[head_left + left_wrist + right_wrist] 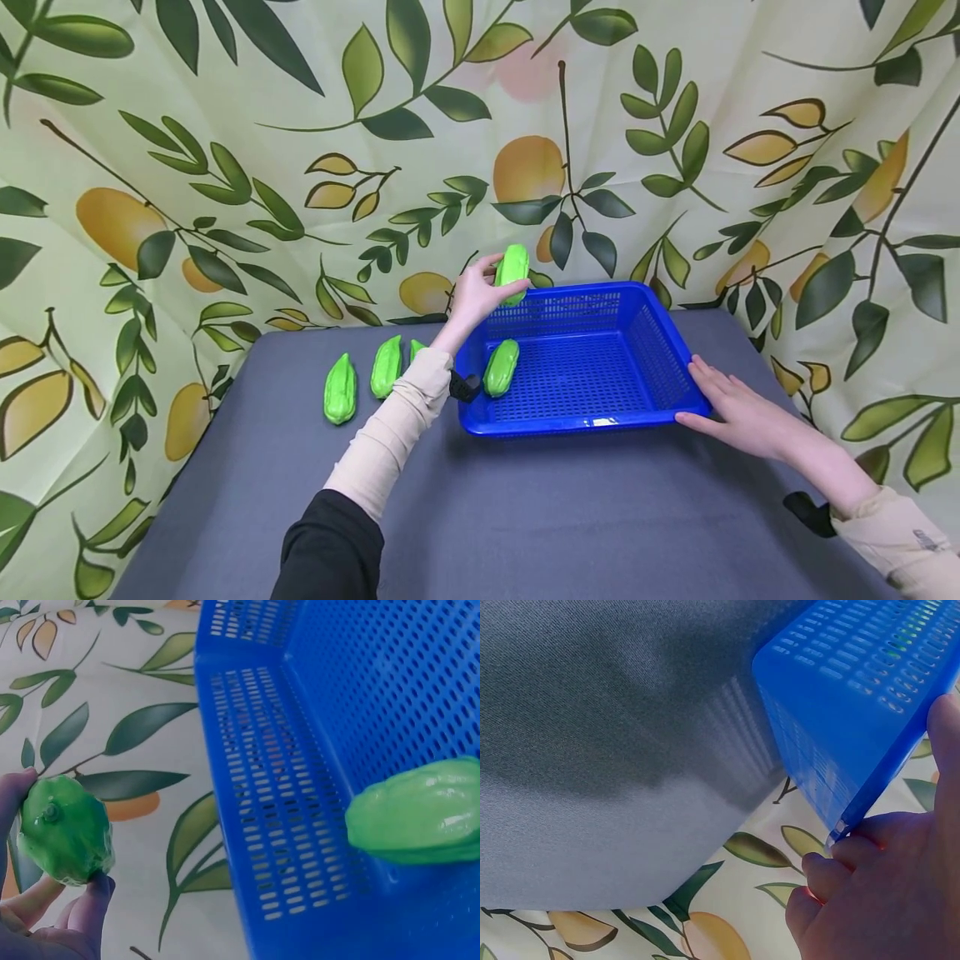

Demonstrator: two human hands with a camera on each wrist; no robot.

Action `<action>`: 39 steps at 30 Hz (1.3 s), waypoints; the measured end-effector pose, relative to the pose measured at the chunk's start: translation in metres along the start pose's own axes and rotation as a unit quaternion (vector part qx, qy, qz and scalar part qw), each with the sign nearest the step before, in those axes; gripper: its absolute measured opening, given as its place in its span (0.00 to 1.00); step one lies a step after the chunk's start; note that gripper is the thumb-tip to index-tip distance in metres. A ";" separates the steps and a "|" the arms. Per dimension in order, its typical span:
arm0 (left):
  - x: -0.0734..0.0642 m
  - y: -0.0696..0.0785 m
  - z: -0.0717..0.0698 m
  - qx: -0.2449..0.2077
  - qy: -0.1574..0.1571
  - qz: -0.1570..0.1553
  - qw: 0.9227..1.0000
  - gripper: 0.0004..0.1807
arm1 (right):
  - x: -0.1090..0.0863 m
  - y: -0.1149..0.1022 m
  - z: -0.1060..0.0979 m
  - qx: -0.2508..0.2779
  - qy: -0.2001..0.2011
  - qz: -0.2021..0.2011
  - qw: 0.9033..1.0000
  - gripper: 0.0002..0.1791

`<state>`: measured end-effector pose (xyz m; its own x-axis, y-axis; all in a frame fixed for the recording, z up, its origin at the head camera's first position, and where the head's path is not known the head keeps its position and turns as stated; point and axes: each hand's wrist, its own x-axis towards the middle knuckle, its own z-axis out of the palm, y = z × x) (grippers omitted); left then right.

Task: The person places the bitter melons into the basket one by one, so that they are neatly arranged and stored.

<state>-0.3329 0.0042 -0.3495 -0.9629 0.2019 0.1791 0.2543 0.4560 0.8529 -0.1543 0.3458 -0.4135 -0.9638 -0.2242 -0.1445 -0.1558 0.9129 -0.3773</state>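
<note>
Left hand: we are seeing the left hand (480, 293) pinching the held gourd (513, 273), thumb on one side and fingers curling round the other, the gap between them being just the gourd's thickness.
Held gourd: it is hanging by the far left corner of the blue basket (540, 428); whether it is clearing the rim, we cannot tell. Its long axis is pointing roughly up and down in the head view, while the left wrist view is showing us its stubby stem end.
Key relation: the basket's bare floor is lying below the left fingers, rightward and nearer to us; the left hand is the nearer one to the gourds.
Right hand: we are finding the right hand (738, 410) touching the rim at the near right corner, fingers fairly straight, thumb spread apart, holding no gourd.
Gourd in basket: the inside gourd (501, 367) is lying along the left wall, pointing from near edge to far edge.
Table gourds: the leftmost gourd (341, 389), the middle gourd (386, 367) and the partly hidden gourd (417, 347) are lying left of the basket on the table (525, 517).
Materials: we are judging the ridged, glossy gourds and perforated basket to be plastic; the table is wearing matte grey fabric.
</note>
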 end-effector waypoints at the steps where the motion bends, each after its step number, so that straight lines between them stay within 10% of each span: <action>1: 0.001 0.000 0.002 -0.002 -0.002 0.001 1.000 0.38 | 0.000 0.000 0.000 0.000 -0.001 0.001 1.000 0.54; 14: 0.001 -0.002 0.032 -0.029 -0.038 -0.006 0.999 0.38 | 0.001 -0.001 0.000 0.001 0.004 -0.003 1.000 0.53; 39: -0.010 -0.021 0.064 0.063 -0.112 0.016 0.992 0.38 | 0.000 0.000 0.000 0.007 0.007 -0.006 1.000 0.53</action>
<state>-0.3228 0.0485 -0.4002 -0.9133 0.3994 0.0800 0.3078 0.5482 0.7777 -0.1538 0.3455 -0.4135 -0.9646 -0.2307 -0.1275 -0.1648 0.9053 -0.3915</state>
